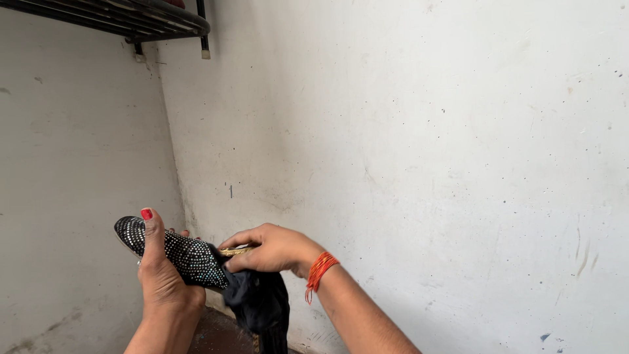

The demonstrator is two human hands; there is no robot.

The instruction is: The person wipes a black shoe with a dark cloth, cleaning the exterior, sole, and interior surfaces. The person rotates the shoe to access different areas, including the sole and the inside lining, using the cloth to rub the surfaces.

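My left hand [159,272] grips a black shoe [180,252] covered in small shiny studs, toe pointing left, with my thumb pressed across its top. My right hand [274,249] pinches a dark cloth [259,303] against the shoe's open back end, where a tan inner edge shows. The cloth hangs down below both hands. Red threads circle my right wrist.
A white, scuffed wall corner [171,151] fills the view straight ahead. A dark metal rack [141,19] juts out at the top left. A brown rounded surface [219,334] shows low between my arms.
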